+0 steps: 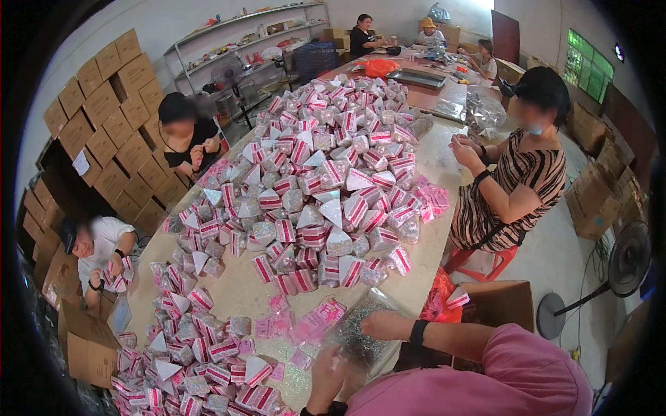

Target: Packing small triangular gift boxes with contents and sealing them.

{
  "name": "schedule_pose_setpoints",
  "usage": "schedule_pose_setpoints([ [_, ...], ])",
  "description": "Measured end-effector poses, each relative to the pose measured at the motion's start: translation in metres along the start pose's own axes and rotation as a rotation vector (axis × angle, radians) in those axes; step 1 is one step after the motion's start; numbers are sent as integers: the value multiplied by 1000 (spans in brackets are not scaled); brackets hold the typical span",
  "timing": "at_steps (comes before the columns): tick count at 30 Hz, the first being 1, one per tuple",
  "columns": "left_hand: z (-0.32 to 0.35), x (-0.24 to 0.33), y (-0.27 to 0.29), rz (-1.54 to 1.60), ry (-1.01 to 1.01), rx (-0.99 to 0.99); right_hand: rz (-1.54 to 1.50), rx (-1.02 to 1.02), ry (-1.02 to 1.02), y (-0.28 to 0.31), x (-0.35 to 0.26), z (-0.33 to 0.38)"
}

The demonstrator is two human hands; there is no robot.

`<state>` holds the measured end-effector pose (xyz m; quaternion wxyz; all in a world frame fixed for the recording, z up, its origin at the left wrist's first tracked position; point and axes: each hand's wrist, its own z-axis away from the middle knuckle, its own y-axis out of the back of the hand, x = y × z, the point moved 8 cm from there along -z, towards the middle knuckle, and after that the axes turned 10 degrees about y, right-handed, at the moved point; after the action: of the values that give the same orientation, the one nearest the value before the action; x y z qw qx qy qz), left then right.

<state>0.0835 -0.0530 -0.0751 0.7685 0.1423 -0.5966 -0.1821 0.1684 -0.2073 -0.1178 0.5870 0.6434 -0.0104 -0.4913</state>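
My left hand (pixel 327 378) is at the table's near edge, its fingers curled together; whatever they hold is too small and blurred to make out. My right hand (pixel 383 326), with a black band on its wrist, lies over a shallow tray (pixel 375 297) of thin silvery pieces. Its fingertips are blurred against the contents, so their grip is unclear. Left of the tray lie loose pink printed cards (pixel 318 323). A big heap of small clear packs with pink-and-white striped labels (pixel 312 236) covers the table beyond, and a second heap (pixel 208 360) lies on the near left.
An open cardboard box (pixel 501 305) and a red plastic bag (pixel 438 298) stand right of the tray. A person in a striped dress (pixel 517 180) sits at the right side; two others work along the left. A floor fan (pixel 628 260) stands at far right, stacked cartons (pixel 111 118) at left.
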Motion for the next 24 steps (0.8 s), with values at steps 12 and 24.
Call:
schedule_pose_setpoints([
  [12,-38,27,-62,-37,-146,-50,-699,67,-176,-3,12,27],
  [24,-42,32,-57,-47,-68,112,-601,169,-98,6,15,34],
])
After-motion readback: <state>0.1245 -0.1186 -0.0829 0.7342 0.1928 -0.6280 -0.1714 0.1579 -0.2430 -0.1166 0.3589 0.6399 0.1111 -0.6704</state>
